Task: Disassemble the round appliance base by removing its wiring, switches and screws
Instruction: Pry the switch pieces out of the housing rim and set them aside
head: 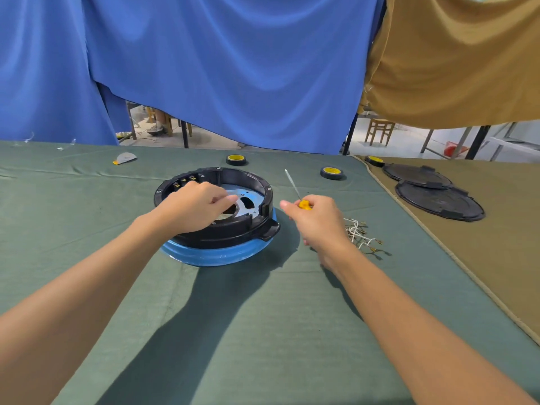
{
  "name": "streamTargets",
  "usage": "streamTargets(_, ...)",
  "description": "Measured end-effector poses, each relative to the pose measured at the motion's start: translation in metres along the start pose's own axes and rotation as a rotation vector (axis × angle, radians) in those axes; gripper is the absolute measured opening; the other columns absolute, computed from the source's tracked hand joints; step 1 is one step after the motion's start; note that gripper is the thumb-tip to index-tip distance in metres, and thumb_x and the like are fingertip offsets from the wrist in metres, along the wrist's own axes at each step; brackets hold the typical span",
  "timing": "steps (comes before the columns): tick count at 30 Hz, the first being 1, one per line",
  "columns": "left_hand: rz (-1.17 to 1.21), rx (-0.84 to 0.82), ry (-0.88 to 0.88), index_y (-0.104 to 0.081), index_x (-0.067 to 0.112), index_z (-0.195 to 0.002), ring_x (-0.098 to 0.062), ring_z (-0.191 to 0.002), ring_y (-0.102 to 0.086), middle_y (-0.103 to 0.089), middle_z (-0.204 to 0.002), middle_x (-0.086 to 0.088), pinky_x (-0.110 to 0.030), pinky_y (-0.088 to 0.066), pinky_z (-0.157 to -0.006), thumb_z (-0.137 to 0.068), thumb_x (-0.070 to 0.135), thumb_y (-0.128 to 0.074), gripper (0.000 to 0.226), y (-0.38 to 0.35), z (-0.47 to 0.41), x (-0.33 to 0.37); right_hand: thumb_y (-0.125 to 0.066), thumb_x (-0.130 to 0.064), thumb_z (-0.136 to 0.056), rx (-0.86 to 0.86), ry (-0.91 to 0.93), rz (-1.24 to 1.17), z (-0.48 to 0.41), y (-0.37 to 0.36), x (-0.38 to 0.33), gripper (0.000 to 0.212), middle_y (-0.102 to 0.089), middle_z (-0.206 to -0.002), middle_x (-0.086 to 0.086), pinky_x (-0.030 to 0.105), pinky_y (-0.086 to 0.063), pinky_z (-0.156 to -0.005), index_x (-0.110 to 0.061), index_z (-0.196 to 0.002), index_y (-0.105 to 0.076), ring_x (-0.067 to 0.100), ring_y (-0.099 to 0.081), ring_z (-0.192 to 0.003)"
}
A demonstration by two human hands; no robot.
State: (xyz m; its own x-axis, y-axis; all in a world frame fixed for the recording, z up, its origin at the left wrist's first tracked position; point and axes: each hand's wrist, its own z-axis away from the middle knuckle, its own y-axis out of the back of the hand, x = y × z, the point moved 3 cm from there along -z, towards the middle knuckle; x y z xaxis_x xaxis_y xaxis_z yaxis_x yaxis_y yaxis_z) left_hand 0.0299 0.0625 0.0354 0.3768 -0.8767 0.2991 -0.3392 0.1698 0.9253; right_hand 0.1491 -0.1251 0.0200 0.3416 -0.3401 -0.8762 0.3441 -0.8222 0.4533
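Right hand (314,222): fingers grasp the yellow screwdriver (304,204), shaft pointing up and away. Left hand (195,209): fingers curled inside the round base (264,200), mid-desk (263,323); whether they hold anything, cannot tell. Wires (359,233) lie out beside the base, so wiring is likely done. Switches (184,180) are still seated.

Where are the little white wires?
In the head view, the white wires lie in a small pile on the green cloth, to the right of the round base, just beside the right hand that holds the screwdriver.
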Motion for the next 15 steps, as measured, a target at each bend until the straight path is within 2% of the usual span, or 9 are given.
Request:
streamTargets(2,-0.027,0.017,0.080,-0.056,0.013,-0.072,-0.023,-0.065,-0.055,-0.057,-0.063,-0.004,-0.033,-0.039,-0.060,-0.099,0.053,-0.034,0.054,0.000,0.004,-0.010,-0.067,-0.047,-0.081,0.044,-0.011,0.018,0.007,-0.016,-0.010,0.038,-0.055,-0.064,-0.001,0.031,-0.038,-0.054,-0.014,-0.068,-0.052,0.021,-0.049,-0.063)
streamTargets(5,0.015,0.068,0.123,-0.065,0.014,-0.094,-0.029,-0.082,-0.059,-0.067,-0.084,-0.006,-0.036,-0.044,-0.069,-0.101,0.044,-0.036,0.042,-0.002,0.004,-0.014,-0.066,-0.049,-0.082,0.117,-0.013,-0.028,0.016,-0.039,-0.022,0.035,-0.062,-0.086,0.000,0.033,-0.044,-0.062,-0.016,-0.082,-0.055,0.022,-0.057,-0.080)
streamTargets(8,0.067,0.086,0.156,-0.059,0.017,-0.124,-0.029,-0.101,-0.059,-0.066,-0.117,-0.011,-0.035,-0.047,-0.082,-0.102,0.029,-0.039,0.032,-0.002,0.003,-0.009,-0.067,-0.052,-0.081,0.176,-0.113,-0.124,0.024,-0.058,-0.029,0.041,-0.058,-0.101,0.002,0.036,-0.045,-0.067,-0.018,-0.097,-0.050,0.023,-0.056,-0.085)
streamTargets(10,0.045,0.051,0.161,-0.055,0.015,-0.128,-0.030,-0.101,-0.059,-0.064,-0.120,-0.014,-0.040,-0.051,-0.086,-0.102,0.025,-0.037,0.033,-0.005,0.003,-0.005,-0.067,-0.054,-0.080,0.208,-0.178,-0.133,0.028,-0.067,-0.031,0.048,-0.050,-0.108,0.001,0.036,-0.041,-0.066,-0.018,-0.105,-0.046,0.022,-0.052,-0.082)
streamTargets(12,0.039,0.042,0.152,-0.056,0.013,-0.125,-0.030,-0.096,-0.059,-0.064,-0.114,-0.015,-0.044,-0.052,-0.085,-0.101,0.019,-0.038,0.031,-0.007,0.004,0.001,-0.068,-0.054,-0.080,0.215,-0.211,-0.144,0.029,-0.074,-0.033,0.052,-0.044,-0.110,0.000,0.037,-0.041,-0.068,-0.018,-0.109,-0.044,0.021,-0.048,-0.078)
streamTargets(15,0.069,0.054,0.136,-0.055,0.010,-0.125,-0.029,-0.100,-0.058,-0.063,-0.116,-0.015,-0.038,-0.050,-0.081,-0.098,0.010,-0.039,0.032,-0.010,0.005,0.008,-0.069,-0.046,-0.082,0.209,-0.234,-0.124,0.027,-0.079,-0.029,0.048,-0.042,-0.113,0.001,0.037,-0.045,-0.068,-0.019,-0.110,-0.041,0.018,-0.048,-0.073)
